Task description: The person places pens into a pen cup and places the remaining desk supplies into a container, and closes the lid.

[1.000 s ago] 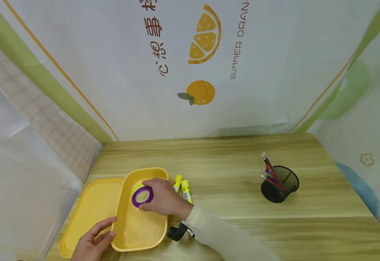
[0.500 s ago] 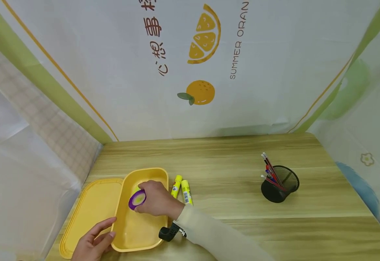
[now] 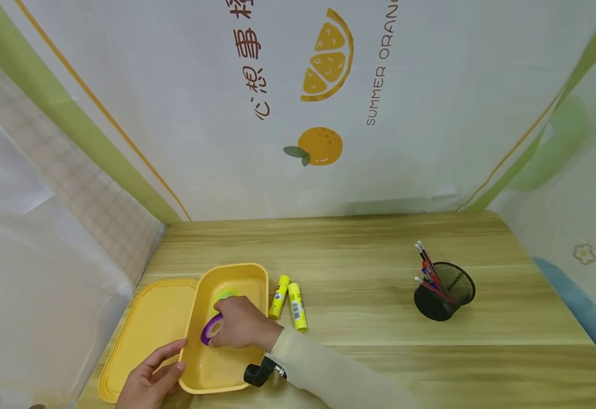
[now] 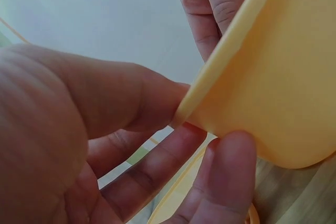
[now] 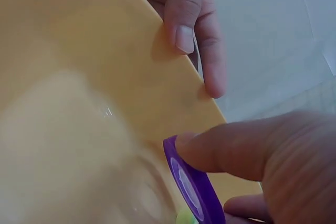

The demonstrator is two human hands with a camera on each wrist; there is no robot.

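Note:
A yellow plastic box (image 3: 213,369) stands at the left of the table. My left hand (image 3: 151,375) holds its left rim, the thumb (image 5: 184,22) lying over the edge in the right wrist view. Inside the box, my right hand (image 3: 244,324) pinches a purple tape roll (image 3: 206,332) that is tilted on edge. The right wrist view shows the thumb pressed on the purple roll (image 5: 211,198) close to the box wall. A yellow-green round item (image 3: 224,293) lies at the box's far end, partly hidden by the right hand.
A yellow lid (image 3: 146,329) lies flat left of the box. Two yellow glue sticks (image 3: 298,307) lie just right of it. A black mesh pen holder (image 3: 433,307) with several pencils and pens (image 3: 429,272) stands at the right of the wooden table (image 3: 359,318).
My right hand has moved left and nearer to me within the box, carrying the purple tape roll lower. More of the yellow-green item and glue sticks shows. The left hand stays on the rim.

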